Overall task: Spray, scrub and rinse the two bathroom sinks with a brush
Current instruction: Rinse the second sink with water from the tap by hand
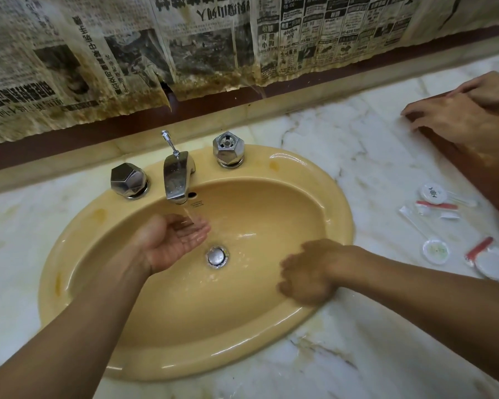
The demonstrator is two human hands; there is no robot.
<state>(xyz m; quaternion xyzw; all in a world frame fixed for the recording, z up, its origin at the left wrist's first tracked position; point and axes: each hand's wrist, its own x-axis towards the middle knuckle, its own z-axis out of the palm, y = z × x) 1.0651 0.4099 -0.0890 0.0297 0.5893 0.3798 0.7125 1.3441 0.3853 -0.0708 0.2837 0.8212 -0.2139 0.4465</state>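
Two hands are in my view, both inside the yellow sink (323,180). The left hand (170,243) lies palm up, fingers loosely cupped and relaxed, gripping nothing. The stream of water (192,216) from the chrome spout (176,180) falls onto its fingertips. The right hand (306,272) is down against the basin's near right wall, back of the hand up. It is smeared with motion, so I cannot tell whether its fingers are curled or holding anything.

The sink is an oval bowl sunk into the marble countertop (372,156), its far rim close to the countertop's back edge. Its long axis runs left to right along that edge. The spout stands at the middle of the far rim and points toward the near edge, over the round metal drain stopper (216,256). A faceted chrome knob (128,180) stands left of the spout and a second knob (228,149) stands to its right.

Small wrapped toiletries (435,208) lie scattered toward the countertop's right edge, well apart from the sink. Stained newspaper (127,53) covers the wall above the back edge.
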